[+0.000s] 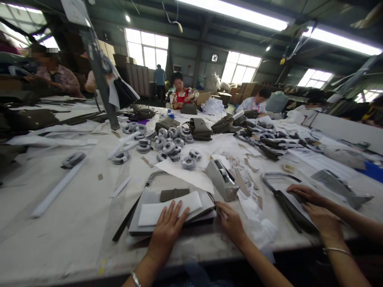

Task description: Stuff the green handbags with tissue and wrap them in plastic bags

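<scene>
The left hand (169, 229) lies palm down with its fingers spread apart, gripping nothing; it presses flat on a white padded sheet (191, 202), and a silvery bracelet (135, 279) circles its wrist. That sheet rests, slightly aslant, on top of a flat pale-grey bag (151, 195) with dark edges, which lies on the white-covered table (74, 239) near the front edge, directly before the person. The right hand (229, 224) is at the bag's right side, its thumb and fingers drawn together in a pinch around a thin dark strap (212, 198); how tight that pinch is cannot be told. Just beyond the padded sheet, a dark olive panel (174, 194) shows on the bag, partly covered by the sheet. A dark strip (125, 221) sticks out past the bag's left side, slanting toward the near edge of the table. A large sheet of white paper (188, 175) overlaps the far part of the bag, and a grey tape dispenser (220, 181) stands just beyond the right hand. Farther back sit many wrapped coils (169, 148). At the right, a co-worker's two hands (323, 219) rest on another dark bag (291, 209), apart from the person's own.
</scene>
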`<state>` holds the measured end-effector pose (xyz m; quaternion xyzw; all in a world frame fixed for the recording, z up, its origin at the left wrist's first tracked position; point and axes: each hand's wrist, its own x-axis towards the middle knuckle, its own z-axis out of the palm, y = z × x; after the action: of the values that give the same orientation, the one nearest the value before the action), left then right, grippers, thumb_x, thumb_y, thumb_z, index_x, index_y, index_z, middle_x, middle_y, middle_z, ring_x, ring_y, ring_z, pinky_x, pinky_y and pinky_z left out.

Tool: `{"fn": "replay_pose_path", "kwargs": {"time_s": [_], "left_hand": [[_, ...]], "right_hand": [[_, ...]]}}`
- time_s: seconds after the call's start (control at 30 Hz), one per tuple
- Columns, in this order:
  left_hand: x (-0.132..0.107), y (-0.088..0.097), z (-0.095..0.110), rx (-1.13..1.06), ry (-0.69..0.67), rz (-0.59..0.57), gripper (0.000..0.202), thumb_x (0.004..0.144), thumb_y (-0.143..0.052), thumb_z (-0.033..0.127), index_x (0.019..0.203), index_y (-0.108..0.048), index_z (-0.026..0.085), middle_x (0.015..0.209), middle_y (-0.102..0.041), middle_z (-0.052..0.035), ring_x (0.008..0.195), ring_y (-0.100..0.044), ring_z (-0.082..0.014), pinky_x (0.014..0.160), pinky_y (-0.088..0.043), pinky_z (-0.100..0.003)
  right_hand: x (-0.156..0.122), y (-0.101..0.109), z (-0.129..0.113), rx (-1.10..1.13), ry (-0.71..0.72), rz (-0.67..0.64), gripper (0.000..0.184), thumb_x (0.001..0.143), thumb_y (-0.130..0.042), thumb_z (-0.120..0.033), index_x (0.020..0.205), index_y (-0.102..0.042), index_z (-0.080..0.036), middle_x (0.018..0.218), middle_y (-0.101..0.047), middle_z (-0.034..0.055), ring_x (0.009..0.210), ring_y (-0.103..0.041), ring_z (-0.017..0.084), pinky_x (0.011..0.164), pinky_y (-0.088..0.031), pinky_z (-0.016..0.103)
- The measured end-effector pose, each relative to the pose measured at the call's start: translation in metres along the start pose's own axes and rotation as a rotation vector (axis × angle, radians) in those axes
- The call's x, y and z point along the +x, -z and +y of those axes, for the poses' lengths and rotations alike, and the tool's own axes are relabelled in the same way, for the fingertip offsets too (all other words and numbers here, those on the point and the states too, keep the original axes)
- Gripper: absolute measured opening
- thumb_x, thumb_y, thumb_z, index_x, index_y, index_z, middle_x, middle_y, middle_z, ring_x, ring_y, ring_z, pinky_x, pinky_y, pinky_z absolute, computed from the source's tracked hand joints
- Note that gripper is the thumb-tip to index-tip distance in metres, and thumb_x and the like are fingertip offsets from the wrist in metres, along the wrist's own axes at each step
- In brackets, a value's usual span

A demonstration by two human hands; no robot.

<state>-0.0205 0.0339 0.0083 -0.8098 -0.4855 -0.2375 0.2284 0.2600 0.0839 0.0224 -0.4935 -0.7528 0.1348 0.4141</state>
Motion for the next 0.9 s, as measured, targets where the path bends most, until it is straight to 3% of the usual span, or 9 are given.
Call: {"fn": "replay_pose_path", "kwargs": {"time_s": [0.07,0.13,0.27,0.33,0.4,0.53,0.67,0.8,0.9], "left_hand": [[0.000,0.000,0.002,0.026,-0.024,-0.028,0.058,0.094,-0.044,0.009,0.150,-0.036,0.025,0.154,-0.040,-0.0101,0.141,-0.039,-0.0304,0.108,-0.045,-0.049],[0.000,0.001,0.002,0.055,-0.042,-0.054,0.059,0.094,-0.044,0.008,0.150,-0.037,0.025,0.154,-0.040,-0.0111,0.140,-0.040,-0.0306,0.107,-0.046,-0.049],[-0.001,0.004,0.002,0.095,-0.083,-0.027,0.060,0.093,-0.043,0.006,0.149,-0.038,0.028,0.151,-0.046,-0.0094,0.137,-0.045,-0.0304,0.104,-0.048,-0.047],[-0.002,0.005,0.002,0.108,-0.094,0.003,0.059,0.094,-0.042,0.007,0.148,-0.039,0.029,0.150,-0.047,-0.0081,0.135,-0.047,-0.0294,0.103,-0.049,-0.046],[-0.004,0.006,0.002,0.120,-0.091,0.024,0.057,0.095,-0.042,0.009,0.148,-0.040,0.030,0.150,-0.048,-0.0069,0.134,-0.049,-0.0282,0.103,-0.050,-0.045],[-0.006,0.000,0.004,0.122,-0.071,0.066,0.054,0.096,-0.042,0.012,0.146,-0.043,0.031,0.148,-0.051,-0.0053,0.134,-0.050,-0.0276,0.103,-0.049,-0.044],[-0.008,-0.017,0.007,0.064,-0.005,0.218,0.046,0.100,-0.035,0.021,0.142,-0.048,0.034,0.148,-0.051,-0.0032,0.134,-0.049,-0.0265,0.105,-0.046,-0.045],[-0.008,-0.030,0.007,0.006,0.020,0.316,0.041,0.100,-0.040,0.030,0.138,-0.054,0.034,0.144,-0.055,-0.0023,0.134,-0.049,-0.0266,0.110,-0.041,-0.043],[-0.008,-0.034,0.007,0.020,0.019,0.318,0.039,0.097,-0.048,0.033,0.136,-0.057,0.034,0.141,-0.059,-0.0031,0.133,-0.051,-0.0276,0.112,-0.040,-0.045]], "right_hand": [[0.006,0.021,-0.010,-0.052,-0.081,0.113,0.025,0.094,-0.049,-0.028,0.098,-0.072,-0.020,0.105,-0.073,0.0106,0.101,-0.068,0.024,0.093,-0.054,0.039],[0.023,0.031,-0.029,-0.019,-0.063,0.064,0.024,0.094,-0.050,-0.029,0.095,-0.072,-0.022,0.104,-0.072,0.0094,0.102,-0.067,0.024,0.094,-0.052,0.039],[0.071,0.018,-0.066,0.026,0.103,-0.451,0.023,0.094,-0.054,-0.032,0.100,-0.075,-0.025,0.096,-0.074,0.0041,0.091,-0.068,0.019,0.086,-0.052,0.030],[0.093,0.000,-0.074,-0.097,0.111,-0.606,0.021,0.092,-0.057,-0.033,0.101,-0.075,-0.025,0.092,-0.073,0.0029,0.087,-0.067,0.018,0.083,-0.051,0.028],[0.112,-0.018,-0.076,-0.287,0.114,-0.580,0.025,0.089,-0.063,-0.036,0.110,-0.071,-0.024,0.100,-0.071,0.0056,0.094,-0.066,0.021,0.086,-0.050,0.031],[0.142,-0.046,-0.071,-0.522,0.128,-0.408,0.062,0.075,-0.079,-0.037,0.130,-0.056,-0.023,0.120,-0.062,0.0114,0.115,-0.056,0.030,0.097,-0.045,0.039],[0.175,-0.058,-0.062,-0.550,0.028,-0.325,0.056,0.082,-0.071,-0.026,0.134,-0.048,-0.023,0.124,-0.061,0.0104,0.109,-0.061,0.026,0.089,-0.047,0.034],[0.221,-0.059,-0.047,-0.533,-0.177,-0.275,0.067,0.086,-0.067,-0.038,0.143,-0.039,-0.017,0.102,-0.071,0.0091,0.094,-0.068,0.025,0.077,-0.048,0.032],[0.256,-0.056,-0.036,-0.463,-0.282,-0.360,0.050,0.078,-0.073,-0.036,0.124,-0.062,-0.018,0.077,-0.072,0.0030,0.077,-0.070,0.021,0.070,-0.048,0.026]]}}
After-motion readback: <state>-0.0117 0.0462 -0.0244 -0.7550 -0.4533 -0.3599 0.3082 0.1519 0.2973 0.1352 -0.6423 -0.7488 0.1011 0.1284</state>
